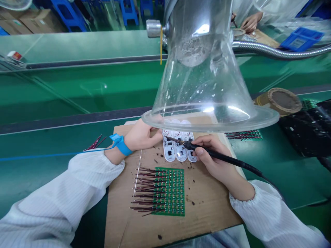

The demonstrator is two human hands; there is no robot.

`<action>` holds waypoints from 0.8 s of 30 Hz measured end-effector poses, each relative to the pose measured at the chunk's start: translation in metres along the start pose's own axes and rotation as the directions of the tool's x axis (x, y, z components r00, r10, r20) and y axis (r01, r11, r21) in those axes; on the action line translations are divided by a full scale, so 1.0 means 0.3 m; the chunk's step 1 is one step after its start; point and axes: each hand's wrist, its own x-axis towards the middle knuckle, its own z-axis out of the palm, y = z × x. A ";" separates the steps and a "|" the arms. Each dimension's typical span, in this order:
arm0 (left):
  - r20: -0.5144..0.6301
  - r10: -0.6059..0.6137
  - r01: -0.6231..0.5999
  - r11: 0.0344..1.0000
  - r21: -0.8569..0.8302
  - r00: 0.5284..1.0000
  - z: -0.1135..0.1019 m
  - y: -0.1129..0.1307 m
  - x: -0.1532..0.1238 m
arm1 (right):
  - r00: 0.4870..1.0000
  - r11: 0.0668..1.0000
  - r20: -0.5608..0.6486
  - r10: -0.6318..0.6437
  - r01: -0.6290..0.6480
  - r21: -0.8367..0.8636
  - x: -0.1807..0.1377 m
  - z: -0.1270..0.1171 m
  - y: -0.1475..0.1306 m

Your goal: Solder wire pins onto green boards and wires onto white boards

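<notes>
1. Three white oblong boards (pixel 179 150) lie side by side at 12 o'clock on the cardboard mat (pixel 207 203), under the rim of the clear fume hood (pixel 207 86).
2. Right hand (pixel 214 158): fingers closed pen-fashion around the soldering iron (pixel 207 151); its tip sits at the top end of the boards, toward 10 o'clock from the hand.
3. Left hand (pixel 142 136), with blue wrist strap (pixel 121 144), rests at 9 o'clock of the boards; fingertips curl at the boards' edge, and a thin solder wire (pixel 138 172) appears to run from it. Cannot tell whether it is pinched.
4. Green panel with red leads (pixel 165 191) lies at 6 o'clock, untouched.
5. Judgement: a solder joint on the white boards is in hand. Next move calls for a steady tip and a clean lift off the pad.
</notes>
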 end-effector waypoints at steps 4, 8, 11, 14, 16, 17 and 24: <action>-0.009 0.036 -0.036 0.998 -0.047 0.999 0.005 0.002 0.002 | 1.000 1.000 -0.005 -0.006 0.006 -0.001 -0.003 -0.001 -0.001; -0.049 0.017 -0.019 0.998 -0.055 0.999 -0.011 0.015 -0.006 | 0.999 0.998 -0.053 -0.007 0.010 0.069 -0.021 -0.006 0.006; -0.077 -0.002 -0.002 0.998 -0.055 0.997 -0.017 0.019 -0.009 | 0.974 0.985 -0.226 0.013 0.026 0.170 -0.029 -0.010 0.019; -0.100 -0.018 0.013 0.999 -0.047 0.995 -0.006 0.011 -0.006 | 0.937 0.974 -0.342 0.072 0.007 0.226 -0.018 -0.020 0.029; -0.119 -0.069 0.066 0.997 -0.035 0.991 0.006 0.000 -0.005 | 0.923 0.977 -0.378 0.074 0.009 0.214 -0.005 -0.033 0.032; -0.127 -0.098 0.094 0.995 -0.033 0.987 0.013 -0.007 -0.006 | 0.914 0.982 -0.400 0.059 0.018 0.187 0.002 -0.044 0.033; -0.041 -0.220 0.221 0.975 0.021 0.975 0.039 -0.065 -0.042 | 0.752 0.999 -0.659 -0.038 0.022 -0.033 0.014 -0.237 0.075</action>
